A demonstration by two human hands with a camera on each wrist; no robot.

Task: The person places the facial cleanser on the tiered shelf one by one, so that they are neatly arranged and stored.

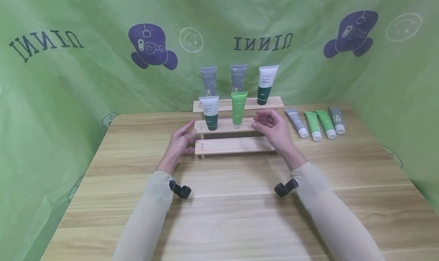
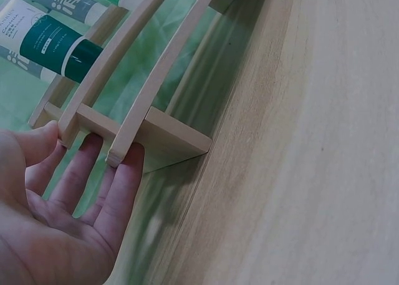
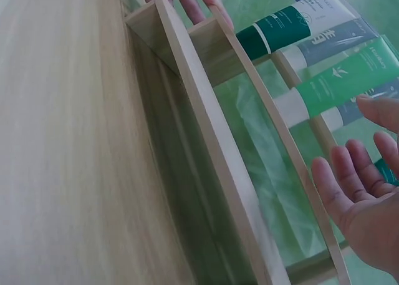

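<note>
A three-tier wooden rack [image 1: 236,145] stands on the table. My left hand [image 1: 180,143] holds its left end; in the left wrist view the thumb [image 2: 47,141] is at the middle shelf's end and the fingers reach behind the shelf ends. My right hand [image 1: 274,129] is over the right part of the middle shelf, holding nothing, its fingers [image 3: 349,173] loosely bent. Left of it, a green tube [image 1: 238,108] stands upright, cap down. A white and dark green tube [image 1: 210,112] stands near the shelf's left end.
On the top shelf stand two grey tubes [image 1: 209,80] and another white and dark green tube [image 1: 266,84]. To the rack's right lie two green tubes [image 1: 313,125] and two grey tubes [image 1: 296,122] on the table. A green printed curtain [image 1: 219,21] hangs behind.
</note>
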